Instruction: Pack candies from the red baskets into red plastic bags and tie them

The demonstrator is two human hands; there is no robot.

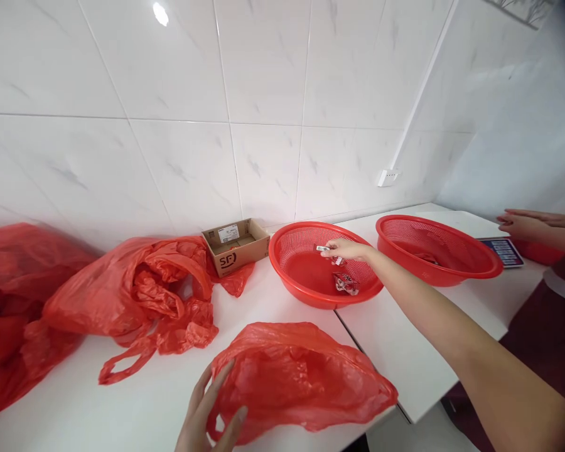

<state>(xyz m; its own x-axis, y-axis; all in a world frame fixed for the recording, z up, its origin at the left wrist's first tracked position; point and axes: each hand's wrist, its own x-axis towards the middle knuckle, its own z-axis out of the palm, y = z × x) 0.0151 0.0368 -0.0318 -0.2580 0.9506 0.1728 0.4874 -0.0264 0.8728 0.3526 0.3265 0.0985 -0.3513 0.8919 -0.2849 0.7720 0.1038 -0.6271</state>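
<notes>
My left hand [210,411] rests at the near edge of the white table, its fingers curled round the opening of a red plastic bag [296,373] that lies flat in front of me. My right arm reaches out over a red mesh basket [289,267]. There my right hand [346,250] pinches a small white wrapped item [323,249] above the basket. One small red-and-white packet [346,282] lies on the basket's bottom.
A second red basket [452,267] stands to the right. Beyond it another person's hand [522,223] hovers by a scale with a keypad [505,251]. A small open cardboard box [236,245] sits by the tiled wall. Crumpled red bags [141,289] lie at the left.
</notes>
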